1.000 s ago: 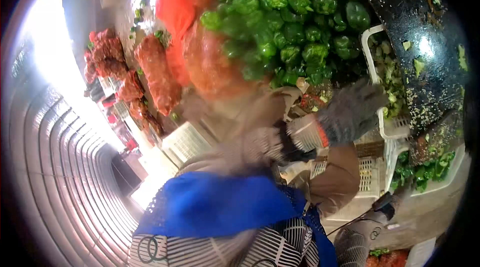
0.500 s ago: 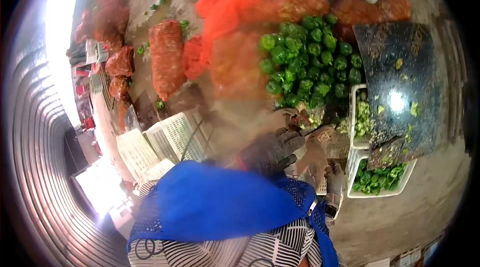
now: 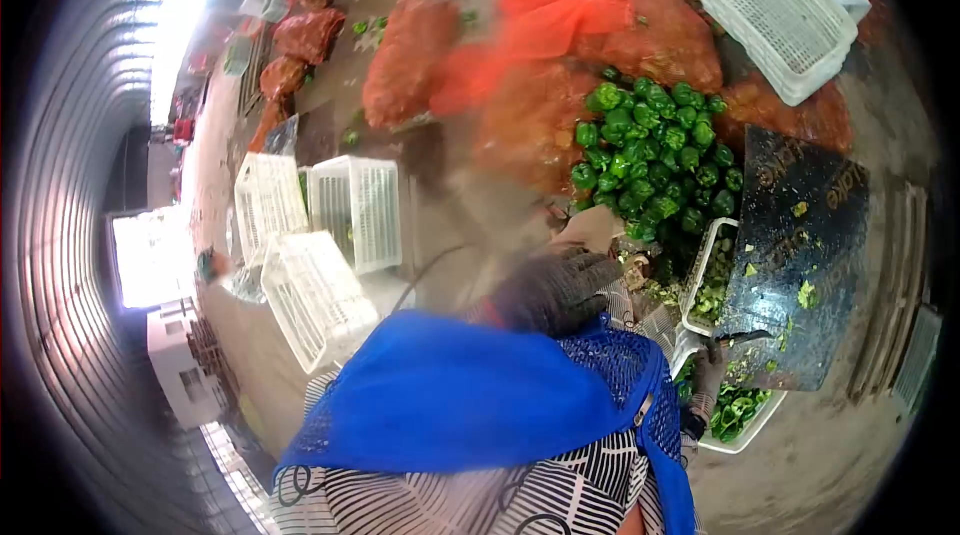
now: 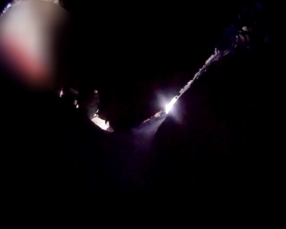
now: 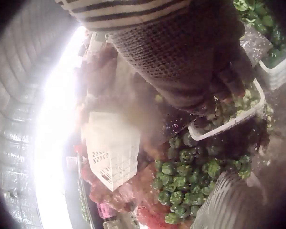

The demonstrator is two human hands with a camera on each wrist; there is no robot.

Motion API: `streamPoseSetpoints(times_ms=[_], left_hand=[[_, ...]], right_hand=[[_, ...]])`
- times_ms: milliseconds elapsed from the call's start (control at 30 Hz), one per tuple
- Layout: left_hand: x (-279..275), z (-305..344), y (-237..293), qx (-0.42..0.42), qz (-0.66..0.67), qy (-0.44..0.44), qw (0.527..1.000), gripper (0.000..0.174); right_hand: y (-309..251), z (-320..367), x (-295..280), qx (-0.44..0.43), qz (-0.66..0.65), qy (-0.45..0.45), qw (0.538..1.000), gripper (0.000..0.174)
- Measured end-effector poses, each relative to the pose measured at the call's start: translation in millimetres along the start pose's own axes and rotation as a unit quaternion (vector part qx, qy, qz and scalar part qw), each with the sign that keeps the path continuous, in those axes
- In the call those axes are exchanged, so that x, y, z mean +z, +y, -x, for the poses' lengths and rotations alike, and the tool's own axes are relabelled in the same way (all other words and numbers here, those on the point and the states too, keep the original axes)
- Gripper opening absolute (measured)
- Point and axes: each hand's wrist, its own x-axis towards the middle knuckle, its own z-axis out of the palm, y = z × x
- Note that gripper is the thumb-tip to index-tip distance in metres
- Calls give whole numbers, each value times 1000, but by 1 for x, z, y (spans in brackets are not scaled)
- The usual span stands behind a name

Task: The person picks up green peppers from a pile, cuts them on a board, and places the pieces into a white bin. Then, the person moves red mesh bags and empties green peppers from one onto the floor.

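Note:
My left hand, in a grey knit glove, hovers low in front of the blue apron. Its fingers reach loosely to the right and hold nothing. At the right, my gloved right hand grips a dark-bladed knife pointing toward the black board. In the right wrist view that hand shows curled fingers; the knife is hidden. Beyond the hands lies a heap of green bell peppers. Near the right hand are a white crate of pale trimmings and another crate of green pepper pieces. The left wrist view is nearly black.
Empty white crates stand on the floor at left, and another white crate lies on net sacks at the back right. Red net sacks spread behind the peppers. Wooden slats lie beyond the board.
My left hand has drawn back from beside the trimmings crate to the front of the apron. The right hand, with the knife, has shifted up and right toward the board. The head view has turned.

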Motion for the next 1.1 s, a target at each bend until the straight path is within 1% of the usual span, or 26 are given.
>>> streamPoseSetpoints(times_ms=[67,133,167,200,267,300,333,400,433,467,533,567,600,633,667,733,767,867,933,967,1000,1033,1067,1100], left_hand=[[2,-5,5,33,-14,31,999,39],[1,-3,6,42,-23,46,998,39],[1,-2,7,44,-29,50,997,39],[4,2,12,39,-30,55,997,39],[6,0,16,34,-34,61,997,40],[7,1,17,29,-36,63,997,40],[6,2,18,28,-36,63,997,40],[7,8,20,28,-42,65,997,40],[5,9,18,29,-47,64,996,40],[4,14,18,26,-52,62,996,40],[4,22,20,20,-61,58,996,41],[5,26,20,19,-63,55,996,41],[6,30,20,16,-66,53,996,41],[7,34,20,14,-67,49,996,41],[8,37,19,10,-69,47,996,41],[9,42,17,4,-69,38,997,41],[9,44,13,1,-69,34,997,41],[4,47,-2,-6,-61,23,998,42],[-2,47,-21,-6,-53,18,998,42],[-6,47,-33,-5,-47,18,999,42],[-11,47,-46,-5,-43,18,999,42],[-14,47,-60,-5,-36,16,999,43],[-20,48,-76,-5,-28,18,999,43],[-26,46,-95,-4,-22,19,1000,43]], right_hand=[[62,-35,-34,-20,132,0,991,39],[51,-38,-40,10,70,4,997,38],[37,-40,-40,-41,119,-9,992,31],[54,-60,-41,-67,56,19,996,32],[41,-71,-44,-91,96,31,991,32],[34,-75,-43,-69,95,27,993,32],[34,-77,-42,-69,93,24,993,32],[34,-75,-35,-85,25,-2,996,34],[21,-64,-27,-77,47,-4,996,34],[70,-91,-33,-136,107,8,985,34],[55,-68,-28,-7,68,-17,998,34],[168,-124,-39,-324,249,31,912,35],[132,-91,-31,-157,143,-29,977,35],[84,-52,-20,-73,126,-32,989,35],[60,-31,-12,13,108,-36,993,35],[89,-25,0,101,28,6,995,34],[97,-25,3,151,38,-4,988,34],[118,-18,11,144,-4,-2,990,33],[125,-22,18,138,-10,13,990,32],[130,-28,20,105,39,17,994,32],[147,-44,22,72,87,20,993,32],[198,-73,14,-30,133,40,990,34],[173,-73,20,-31,139,46,989,34],[144,-77,26,-124,218,69,966,36]])
